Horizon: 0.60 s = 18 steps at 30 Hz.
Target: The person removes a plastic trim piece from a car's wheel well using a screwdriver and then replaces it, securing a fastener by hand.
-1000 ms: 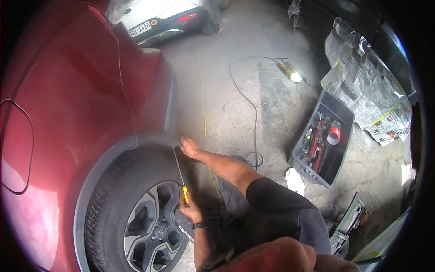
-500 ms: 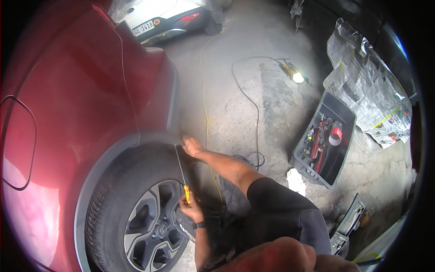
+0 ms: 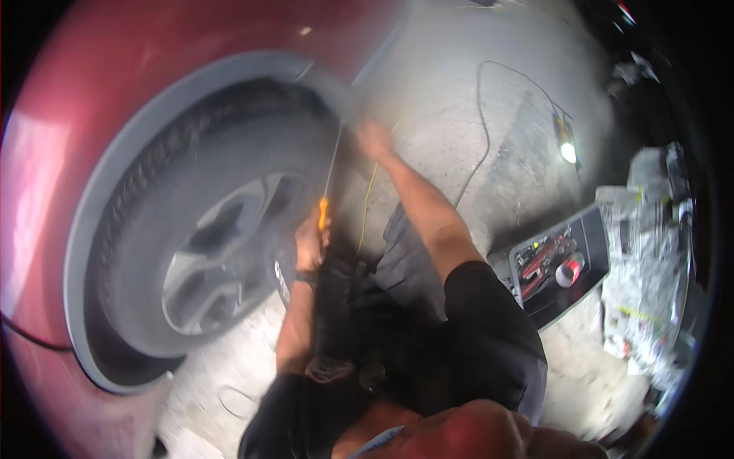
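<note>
- The red car is the biggest thing here, and it looks shiny.
- A grey trim bends over the wheel like a big rainbow.
- The wheel has a fat black tyre and light and dark spokes, all blurry.
- The right hand is just beside the end of the grey trim. It is too blurry to tell if its fingers are open or closed, or if they touch the trim.
- The left hand is next to the wheel, with its fingers curled around a screwdriver.
- The screwdriver points up and a bit right, between the wheel and the right arm.
- Its rod is long, thin, straight and silvery.
- Its handle is short and bright yellow-orange.
- Its tip is near the trim; I cannot tell if they touch.
</note>
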Tool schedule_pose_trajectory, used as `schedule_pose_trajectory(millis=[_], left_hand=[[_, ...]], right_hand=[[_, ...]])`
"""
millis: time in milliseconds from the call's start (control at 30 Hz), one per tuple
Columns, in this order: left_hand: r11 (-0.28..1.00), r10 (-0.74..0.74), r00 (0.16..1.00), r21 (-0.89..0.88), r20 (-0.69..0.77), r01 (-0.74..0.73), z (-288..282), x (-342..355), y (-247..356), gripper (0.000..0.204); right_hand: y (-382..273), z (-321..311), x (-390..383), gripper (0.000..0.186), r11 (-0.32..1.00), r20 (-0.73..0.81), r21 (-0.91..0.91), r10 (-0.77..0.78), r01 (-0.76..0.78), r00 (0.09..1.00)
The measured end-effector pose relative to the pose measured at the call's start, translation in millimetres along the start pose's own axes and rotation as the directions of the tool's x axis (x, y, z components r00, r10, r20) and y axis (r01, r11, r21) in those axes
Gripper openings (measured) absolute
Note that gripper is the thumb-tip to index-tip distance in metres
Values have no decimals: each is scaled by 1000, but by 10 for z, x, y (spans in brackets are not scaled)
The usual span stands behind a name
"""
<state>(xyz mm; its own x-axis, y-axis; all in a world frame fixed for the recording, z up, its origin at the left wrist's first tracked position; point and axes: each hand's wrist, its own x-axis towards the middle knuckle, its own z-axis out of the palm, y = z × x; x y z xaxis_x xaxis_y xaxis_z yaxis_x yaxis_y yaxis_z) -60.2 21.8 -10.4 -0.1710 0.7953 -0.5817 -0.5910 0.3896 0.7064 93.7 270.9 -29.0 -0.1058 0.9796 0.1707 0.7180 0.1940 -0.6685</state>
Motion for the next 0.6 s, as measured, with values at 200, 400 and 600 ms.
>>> schedule_pose_trajectory(millis=[200, 400, 600], left_hand=[[863, -174, 949, -422, 264, 276, -233, 226, -161, 27], [735, 599, 780, 509, -181, -447, 58, 80, -412, 19], [964, 265, 963, 43, -42, -263, -117, 212, -265, 28]], right_hand=[[47, 39, 41, 41, 988, 106, -154, -8, 24, 994], [38, 57, 11, 34, 996, -17, -74, -53, 52, 998], [-28, 11, -23, 33, 996, 15, -95, 1, 0, 1000]])
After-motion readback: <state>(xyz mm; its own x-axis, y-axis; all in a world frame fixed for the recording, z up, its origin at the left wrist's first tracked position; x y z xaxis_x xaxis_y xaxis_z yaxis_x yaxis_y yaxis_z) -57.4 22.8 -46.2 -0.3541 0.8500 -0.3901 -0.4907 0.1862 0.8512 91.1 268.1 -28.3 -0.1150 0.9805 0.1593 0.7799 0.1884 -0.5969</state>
